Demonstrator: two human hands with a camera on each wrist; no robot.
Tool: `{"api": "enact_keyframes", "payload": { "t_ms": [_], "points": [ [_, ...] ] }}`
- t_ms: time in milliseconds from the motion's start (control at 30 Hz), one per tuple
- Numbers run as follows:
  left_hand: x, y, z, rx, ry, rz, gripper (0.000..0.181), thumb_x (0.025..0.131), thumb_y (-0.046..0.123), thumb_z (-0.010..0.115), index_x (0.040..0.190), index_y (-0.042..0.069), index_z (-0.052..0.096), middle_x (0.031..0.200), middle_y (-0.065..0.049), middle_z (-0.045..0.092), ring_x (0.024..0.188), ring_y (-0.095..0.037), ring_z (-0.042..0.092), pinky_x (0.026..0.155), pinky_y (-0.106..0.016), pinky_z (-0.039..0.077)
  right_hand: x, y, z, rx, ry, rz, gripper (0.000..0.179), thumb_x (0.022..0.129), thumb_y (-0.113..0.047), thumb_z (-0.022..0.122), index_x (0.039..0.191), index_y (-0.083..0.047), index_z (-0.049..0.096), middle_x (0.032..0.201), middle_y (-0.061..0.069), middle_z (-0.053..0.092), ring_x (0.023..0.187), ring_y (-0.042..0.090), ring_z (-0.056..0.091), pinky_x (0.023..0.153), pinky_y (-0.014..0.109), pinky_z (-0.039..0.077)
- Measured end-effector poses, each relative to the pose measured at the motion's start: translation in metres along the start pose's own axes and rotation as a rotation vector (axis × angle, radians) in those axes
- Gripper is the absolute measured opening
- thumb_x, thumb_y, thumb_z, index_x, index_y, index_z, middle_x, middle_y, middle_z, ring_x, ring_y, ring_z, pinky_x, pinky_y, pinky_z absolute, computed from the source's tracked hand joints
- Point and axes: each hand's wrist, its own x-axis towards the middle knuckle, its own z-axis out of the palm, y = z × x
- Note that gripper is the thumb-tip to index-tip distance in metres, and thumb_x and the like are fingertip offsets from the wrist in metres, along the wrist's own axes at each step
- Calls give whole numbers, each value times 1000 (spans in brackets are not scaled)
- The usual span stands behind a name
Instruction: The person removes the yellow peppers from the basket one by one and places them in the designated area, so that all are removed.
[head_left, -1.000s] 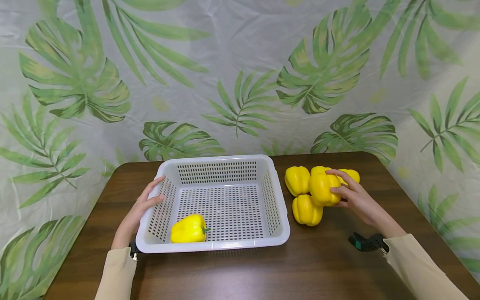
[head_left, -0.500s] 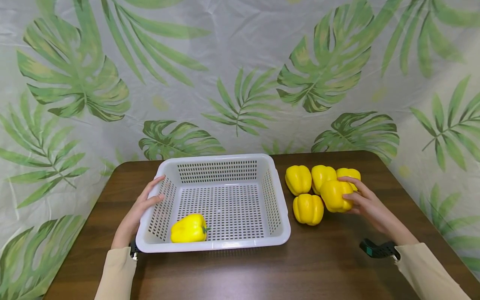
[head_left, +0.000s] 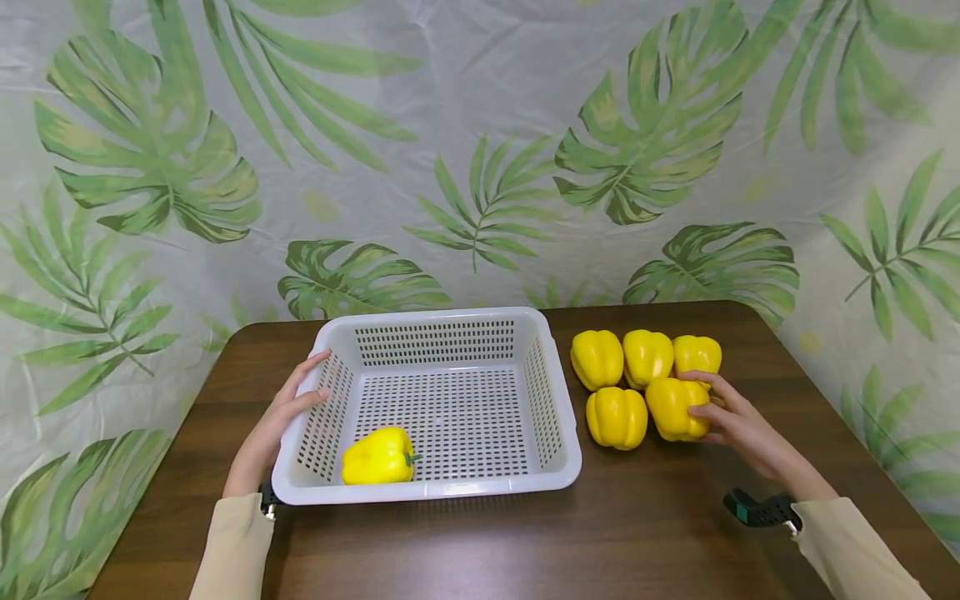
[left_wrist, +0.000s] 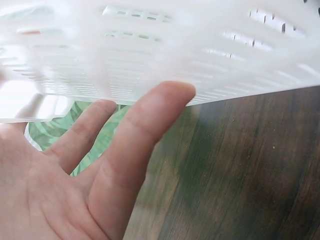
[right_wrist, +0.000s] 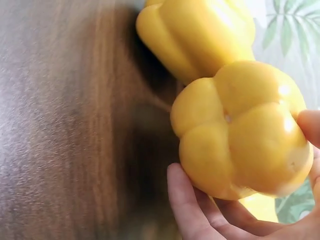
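My left hand [head_left: 273,425] rests at the left side of a white perforated plastic basket [head_left: 442,489], its thumb and a finger extended at the rim. From the left wrist view, that thumb [left_wrist: 142,127] looks straight against the pale slotted wall. Inside the basket's front left corner lies a yellow bell pepper [head_left: 377,457] with a green stem. My right hand [head_left: 738,421] grips another yellow bell pepper [head_left: 677,408] from its right side, thumb and fingers around it. Seen close in the right wrist view, the lobed end of this bell pepper [right_wrist: 245,130] faces the camera.
Right of the basket, a back row of yellow bell peppers [head_left: 597,360] stands on the dark wooden table [head_left: 480,550]. One more bell pepper [head_left: 617,418] sits in front, left of the gripped one. A leaf-patterned cloth [head_left: 480,167] hangs behind the table.
My right hand has brought its bell pepper rightward and down toward the front of the group, uncovering the back row. My left hand and the basket stay put.
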Motion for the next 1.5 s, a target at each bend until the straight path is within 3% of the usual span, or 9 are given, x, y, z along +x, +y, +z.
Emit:
{"api": "enact_keyframes", "payload": {
  "t_ms": [267, 467, 933, 1200, 1333, 1433, 1500],
  "points": [
    [-2, -1, -1, -5, 0, -6, 58, 102, 22, 42, 153, 26, 15, 153, -20, 13, 122, -50, 36, 85, -54, 48, -1, 4, 6, -62, -3, -4, 45, 100, -17, 50, 141, -13, 33, 145, 21, 18, 103, 5, 48, 80, 37, 47],
    [-2, -1, -1, -4, -1, 0, 58, 102, 22, 41, 153, 27, 15, 153, -20, 13, 122, -50, 36, 84, -55, 48, -1, 7, 7, -79, 16, -13, 44, 100, -17, 50, 140, -12, 34, 143, 20, 22, 102, 5, 47, 79, 25, 46],
    [-2, -1, 0, 11, 9, -14, 57, 101, 23, 42, 152, 28, 17, 153, -19, 13, 122, -48, 36, 85, -52, 48, 1, 10, 9, -115, 23, -49, 53, 101, -19, 48, 148, -11, 25, 147, 24, 20, 106, 0, 45, 80, 21, 45],
    [-1, 0, 1, -1, 5, -13, 58, 101, 23, 42, 153, 28, 16, 153, -19, 12, 123, -49, 35, 86, -53, 47, -1, 10, 8, -108, 73, -24, 50, 101, -21, 47, 146, -9, 28, 145, 23, 20, 104, 0, 44, 79, 21, 46],
    [-1, 0, 1, -11, -1, -2, 57, 101, 22, 42, 153, 27, 16, 152, -19, 14, 121, -48, 37, 85, -53, 48, -1, 6, 5, -105, 107, -22, 47, 102, -22, 47, 145, -10, 31, 148, 26, 20, 114, 5, 40, 80, 19, 45],
    [0, -1, 0, -16, -5, 3, 56, 102, 22, 41, 152, 27, 17, 151, -20, 16, 119, -47, 39, 83, -53, 49, -2, 3, 3, -112, 135, -48, 44, 102, -20, 46, 143, -10, 34, 146, 27, 26, 117, 4, 39, 81, 17, 45],
    [0, 0, -1, -16, -5, -1, 56, 102, 22, 42, 152, 27, 17, 151, -20, 16, 118, -46, 40, 83, -52, 50, -1, 1, 2, -117, 155, -75, 41, 102, -19, 46, 141, -9, 37, 142, 21, 37, 116, 1, 42, 82, 16, 46]
  ]
}}
